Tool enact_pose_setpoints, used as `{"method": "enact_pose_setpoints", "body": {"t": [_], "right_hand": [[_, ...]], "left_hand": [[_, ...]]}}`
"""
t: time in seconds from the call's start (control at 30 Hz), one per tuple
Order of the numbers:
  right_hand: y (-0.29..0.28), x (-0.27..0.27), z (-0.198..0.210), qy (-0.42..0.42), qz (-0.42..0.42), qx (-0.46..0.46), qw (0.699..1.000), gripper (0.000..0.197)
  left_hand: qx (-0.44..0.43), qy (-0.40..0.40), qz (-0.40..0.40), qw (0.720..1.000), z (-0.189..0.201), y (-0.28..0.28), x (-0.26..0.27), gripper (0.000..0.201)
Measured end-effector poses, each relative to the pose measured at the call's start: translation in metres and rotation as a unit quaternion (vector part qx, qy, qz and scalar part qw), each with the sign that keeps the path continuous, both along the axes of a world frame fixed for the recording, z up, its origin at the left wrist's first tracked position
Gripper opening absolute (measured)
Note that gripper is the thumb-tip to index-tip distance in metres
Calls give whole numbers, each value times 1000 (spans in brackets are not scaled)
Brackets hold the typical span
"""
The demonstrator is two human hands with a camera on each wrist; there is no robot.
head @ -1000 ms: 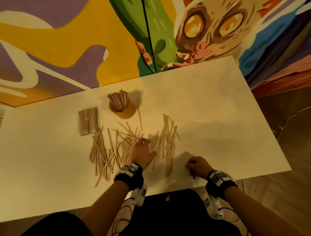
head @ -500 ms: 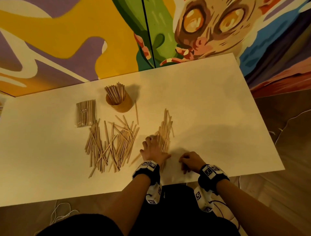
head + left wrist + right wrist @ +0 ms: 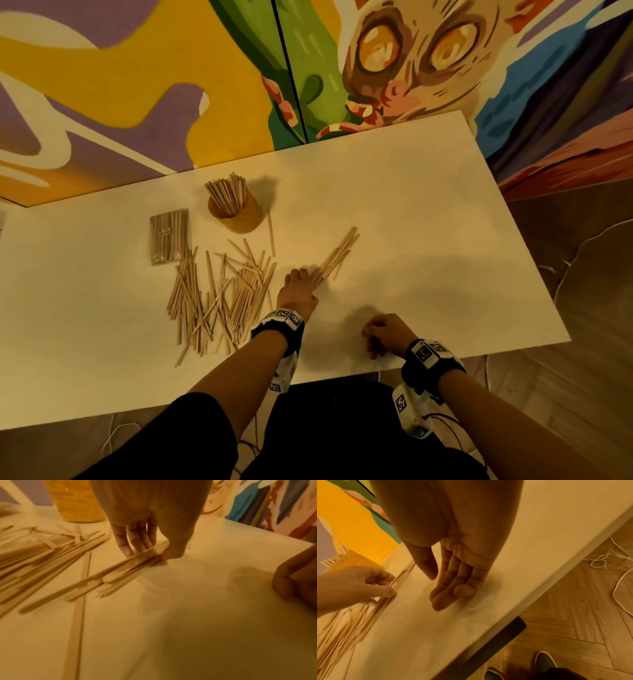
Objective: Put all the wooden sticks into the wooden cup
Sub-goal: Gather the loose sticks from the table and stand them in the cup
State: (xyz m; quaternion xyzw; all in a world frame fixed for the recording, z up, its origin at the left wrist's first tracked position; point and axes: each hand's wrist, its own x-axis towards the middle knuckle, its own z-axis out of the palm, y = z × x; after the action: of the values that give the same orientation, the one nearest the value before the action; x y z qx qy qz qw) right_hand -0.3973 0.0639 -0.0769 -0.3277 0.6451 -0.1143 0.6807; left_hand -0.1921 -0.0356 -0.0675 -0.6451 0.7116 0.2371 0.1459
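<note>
Faintly, the packet (image 3: 169,236) label (image 3: 164,232) reads illegibly.

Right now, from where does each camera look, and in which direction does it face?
Head: sits above, faces forward and down at the table, wooden cup and loose sticks; both forearms and hands show.
Left wrist: looks along the left hand, whose fingers pinch a bundle of sticks.
Right wrist: looks along the right hand, empty over the table edge, floor and shoes below.
Shared: both wrist views show the cup and the bundle; each shows the other hand.
</note>
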Motion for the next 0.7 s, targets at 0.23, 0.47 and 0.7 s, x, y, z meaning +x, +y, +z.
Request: {"method": "enact_pose_setpoints", "body": {"t": [0.23,0.47,0.7], "right_hand": [[-1,0,-1,4,4,8,1000,20],[-4,1,1,3,8,18,1000,21],[-6,0,2,7,16,24,1000,19]], "left_hand": [[-2,-34,-55,998,-5,-10,-1,49],[6,-3,-50,999,-8,-17,8,44],[-16,-9,-105,994,-11,-12,14,39]]}}
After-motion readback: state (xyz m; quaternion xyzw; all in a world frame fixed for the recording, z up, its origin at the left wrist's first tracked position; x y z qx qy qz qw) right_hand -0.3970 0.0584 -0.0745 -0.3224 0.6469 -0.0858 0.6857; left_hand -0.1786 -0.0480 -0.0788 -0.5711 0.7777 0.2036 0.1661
